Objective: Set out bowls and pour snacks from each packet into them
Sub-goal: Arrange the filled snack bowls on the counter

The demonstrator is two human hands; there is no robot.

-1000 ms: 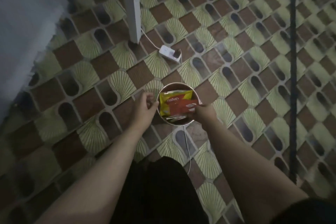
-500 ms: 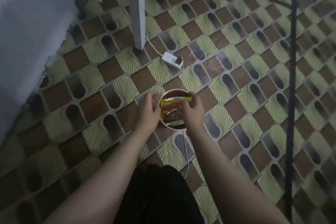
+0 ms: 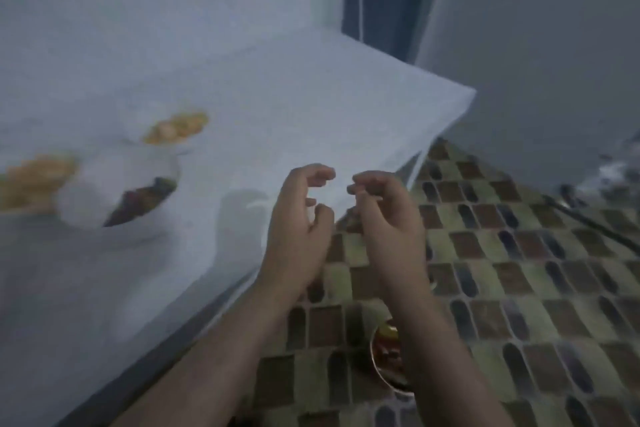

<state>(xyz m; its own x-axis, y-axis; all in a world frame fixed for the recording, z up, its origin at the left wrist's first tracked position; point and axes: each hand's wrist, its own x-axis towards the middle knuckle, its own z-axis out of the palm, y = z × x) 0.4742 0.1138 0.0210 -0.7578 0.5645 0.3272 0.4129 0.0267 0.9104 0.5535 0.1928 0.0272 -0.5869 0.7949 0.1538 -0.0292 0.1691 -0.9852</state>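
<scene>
White cloth covers a table (image 3: 311, 107) that fills the upper left of a blurred, dim view from above; three bowls sit on it at the left, close together; one bowl (image 3: 175, 128) holds pale yellow snacks, a second (image 3: 33, 180) at the frame's left edge holds orange-yellow snacks, and a third, white bowl (image 3: 114, 187) between and in front of them holds dark reddish pieces on its near side. Two bare forearms reach up from the bottom edge; the left hand (image 3: 298, 218) and right hand (image 3: 388, 215) hover side by side over the table's near corner, apart from each other, fingers loosely curled and holding nothing. Patterned floor tiles (image 3: 519, 288) in brown, green and grey fill the lower right; a metal pot (image 3: 388, 357) stands on them, partly hidden behind the right forearm, with red and yellow packets (image 3: 386, 340) inside, too blurred to read. A grey wall (image 3: 554, 45) rises at the upper right.
</scene>
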